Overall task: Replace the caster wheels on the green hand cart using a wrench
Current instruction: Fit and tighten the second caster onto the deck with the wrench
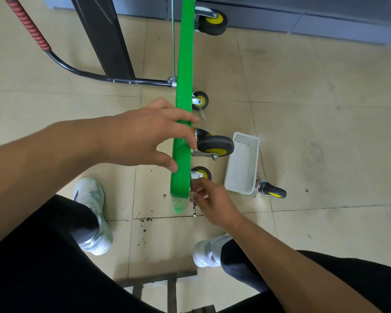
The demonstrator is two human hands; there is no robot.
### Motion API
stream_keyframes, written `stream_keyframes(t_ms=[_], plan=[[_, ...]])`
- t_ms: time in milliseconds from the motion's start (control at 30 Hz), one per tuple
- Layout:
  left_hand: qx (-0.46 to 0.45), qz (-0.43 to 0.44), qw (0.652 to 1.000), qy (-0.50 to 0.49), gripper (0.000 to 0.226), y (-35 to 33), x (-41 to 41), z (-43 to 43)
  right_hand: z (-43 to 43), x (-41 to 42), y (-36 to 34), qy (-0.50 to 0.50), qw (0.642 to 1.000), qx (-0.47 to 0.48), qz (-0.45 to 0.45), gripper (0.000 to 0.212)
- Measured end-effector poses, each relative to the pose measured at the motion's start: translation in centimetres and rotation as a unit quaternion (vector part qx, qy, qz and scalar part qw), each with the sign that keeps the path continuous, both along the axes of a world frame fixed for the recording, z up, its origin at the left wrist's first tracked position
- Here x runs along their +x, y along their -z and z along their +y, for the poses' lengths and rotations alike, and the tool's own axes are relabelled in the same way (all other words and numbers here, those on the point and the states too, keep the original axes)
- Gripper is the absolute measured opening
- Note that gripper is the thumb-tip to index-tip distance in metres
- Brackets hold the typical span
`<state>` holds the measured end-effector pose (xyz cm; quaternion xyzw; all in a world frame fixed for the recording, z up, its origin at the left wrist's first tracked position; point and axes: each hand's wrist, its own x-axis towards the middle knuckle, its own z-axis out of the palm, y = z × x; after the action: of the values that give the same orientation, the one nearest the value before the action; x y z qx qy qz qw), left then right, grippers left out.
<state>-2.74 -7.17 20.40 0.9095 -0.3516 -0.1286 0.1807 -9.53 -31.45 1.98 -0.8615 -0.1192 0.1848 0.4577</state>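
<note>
Green cart stood on edge, running 12 to 6 through centre. Left hand gripping its upper edge, fingers curled over. Right hand at 5, pinching a thin metal tool by the lowest caster. Basket at 3, loose caster just beside.

Pale beige floor tiles fill the view, crossed by thin dark grout lines, with faint grey scuffs toward 3 o'clock. Dark specks lie scattered just below centre. A grey-blue panelled base runs from 12 to 2 o'clock. A black slanted post stands at 11 o'clock. The light is soft and even.
</note>
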Motion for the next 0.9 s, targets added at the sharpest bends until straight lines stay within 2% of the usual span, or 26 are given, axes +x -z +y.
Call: stream_keyframes(t_ms=[200,300,500,667,900], plan=[[0.005,0.001,1.0,0.0,0.05,-0.2,-0.1,-0.3,0.5,-1.0,-2.9,0.001,0.997,0.001,0.072,0.011],[0.008,0.0,1.0,0.0,0.05,-0.3,-0.1,-0.3,0.8,-1.4,-4.5,0.0,0.996,-0.012,0.088,0.013],[0.015,-0.001,1.0,0.001,0.05,-0.4,-0.2,-0.3,1.3,-1.7,-7.5,0.028,0.989,-0.012,0.148,0.045],[0.014,-0.007,1.0,0.003,0.051,-0.3,-0.2,-0.3,1.4,-1.4,-10.8,0.07,0.967,0.046,0.241,0.052],[0.02,-0.012,1.0,0.004,0.051,-0.4,0.0,-0.5,1.3,-0.9,-13.9,0.107,0.935,0.129,0.314,0.038]])
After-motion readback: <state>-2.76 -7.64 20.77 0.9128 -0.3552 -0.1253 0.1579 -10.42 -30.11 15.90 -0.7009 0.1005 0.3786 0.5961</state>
